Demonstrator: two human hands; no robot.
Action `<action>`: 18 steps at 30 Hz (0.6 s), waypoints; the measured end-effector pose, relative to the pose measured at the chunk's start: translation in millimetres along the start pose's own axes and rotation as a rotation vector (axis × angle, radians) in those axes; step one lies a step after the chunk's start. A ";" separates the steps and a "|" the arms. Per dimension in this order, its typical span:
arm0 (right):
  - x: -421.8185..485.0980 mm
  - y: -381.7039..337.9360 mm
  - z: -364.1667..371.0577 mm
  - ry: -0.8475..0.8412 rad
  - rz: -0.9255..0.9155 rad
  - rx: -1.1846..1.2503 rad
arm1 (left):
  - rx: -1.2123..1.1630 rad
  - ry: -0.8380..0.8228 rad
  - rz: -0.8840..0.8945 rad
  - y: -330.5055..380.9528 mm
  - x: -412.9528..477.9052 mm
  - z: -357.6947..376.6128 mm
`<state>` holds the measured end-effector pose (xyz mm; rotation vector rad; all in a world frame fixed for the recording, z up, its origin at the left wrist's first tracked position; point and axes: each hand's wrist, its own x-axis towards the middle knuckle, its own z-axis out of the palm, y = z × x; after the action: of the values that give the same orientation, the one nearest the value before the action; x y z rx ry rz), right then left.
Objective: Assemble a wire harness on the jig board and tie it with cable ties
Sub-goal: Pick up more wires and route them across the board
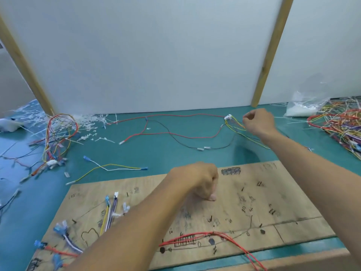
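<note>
Several harness wires (236, 127) pinched between right fingers (247, 118), left fingers (211, 196) curled over jig board (273, 192)

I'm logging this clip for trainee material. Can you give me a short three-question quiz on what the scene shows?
1. True or false: the right hand pinches wires beside the white connector, beyond the jig board.
2. Which hand is over the jig board? A: left hand. B: right hand. C: neither.
3. Fill in: the heap of coloured wires lies on the person's ___ side.

Key: 1 true; 2 A; 3 right.
</note>
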<state>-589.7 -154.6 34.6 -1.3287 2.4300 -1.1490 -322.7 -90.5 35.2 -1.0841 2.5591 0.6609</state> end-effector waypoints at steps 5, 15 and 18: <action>55.5 -5.0 30.3 -0.084 -0.022 -0.120 | -0.017 -0.017 -0.010 2.6 -2.1 -2.6; 87.2 -0.7 69.7 -0.157 0.077 -0.298 | -0.085 -0.022 -0.031 -5.0 2.9 1.6; 88.6 -2.0 57.5 -0.102 0.006 -0.092 | -0.071 -0.020 -0.022 -5.2 4.9 3.4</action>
<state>-615.4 -255.3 15.5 -1.3690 2.4382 -0.9543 -322.0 -94.9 28.7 -1.1207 2.5202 0.7587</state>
